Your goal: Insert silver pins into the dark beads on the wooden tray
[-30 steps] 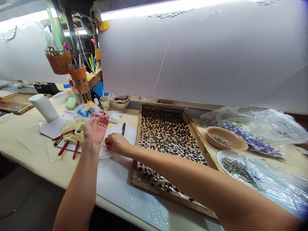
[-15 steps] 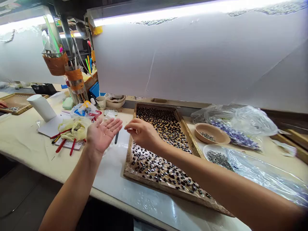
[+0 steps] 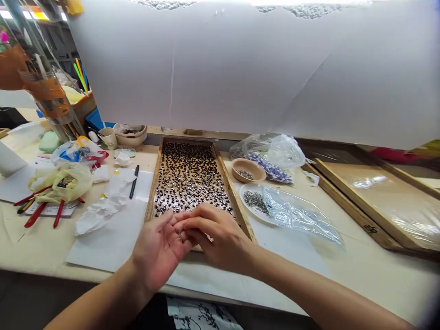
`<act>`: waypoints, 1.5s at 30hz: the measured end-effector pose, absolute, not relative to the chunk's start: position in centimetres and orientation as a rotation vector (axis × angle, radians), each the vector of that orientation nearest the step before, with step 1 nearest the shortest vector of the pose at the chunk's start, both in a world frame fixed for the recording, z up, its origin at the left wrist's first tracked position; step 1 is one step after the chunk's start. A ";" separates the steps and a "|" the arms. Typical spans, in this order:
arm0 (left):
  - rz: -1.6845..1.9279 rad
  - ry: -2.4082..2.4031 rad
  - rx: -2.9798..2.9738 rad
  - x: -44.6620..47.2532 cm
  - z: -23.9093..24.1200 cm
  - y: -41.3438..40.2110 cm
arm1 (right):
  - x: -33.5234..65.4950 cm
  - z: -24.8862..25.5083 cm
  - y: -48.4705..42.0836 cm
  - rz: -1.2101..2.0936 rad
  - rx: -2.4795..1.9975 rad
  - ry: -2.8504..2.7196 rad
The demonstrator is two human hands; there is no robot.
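Tiny shiny pieces (image 3: 179, 236) lie on the upturned left hand (image 3: 154, 256), its fingers loosely extended; the right hand (image 3: 223, 238) bends its fingertips over them, grasping or not I cannot tell; pieces seem light, stiff, best pinched by edges

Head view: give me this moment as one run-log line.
left hand: palm up, tiny bits, unidentifiable | right hand: pinched fingers at left hand | framed tray: dark pieces, partly behind hands
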State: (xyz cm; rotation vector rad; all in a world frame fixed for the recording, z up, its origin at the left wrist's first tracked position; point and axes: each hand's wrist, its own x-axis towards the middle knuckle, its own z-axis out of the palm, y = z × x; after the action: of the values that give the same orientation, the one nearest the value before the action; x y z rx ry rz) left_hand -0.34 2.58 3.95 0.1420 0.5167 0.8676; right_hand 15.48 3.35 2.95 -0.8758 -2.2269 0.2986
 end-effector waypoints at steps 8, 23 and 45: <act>0.595 0.685 0.255 2.2 1.2 -0.8 | 18.7 1.5 -1.6 0.343 -1.124 -2.156; 0.568 0.705 0.261 3.4 0.8 -0.1 | 19.6 1.2 -1.6 0.412 -1.168 -2.131; 0.387 0.777 0.283 2.7 1.2 0.1 | 20.9 0.8 2.4 0.412 -1.253 -2.108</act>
State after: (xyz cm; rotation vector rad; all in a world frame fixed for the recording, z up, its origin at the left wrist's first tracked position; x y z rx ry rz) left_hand 2.72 0.15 1.24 0.2826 0.7769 0.3867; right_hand 20.93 2.39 0.84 -1.2528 -2.1081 0.4116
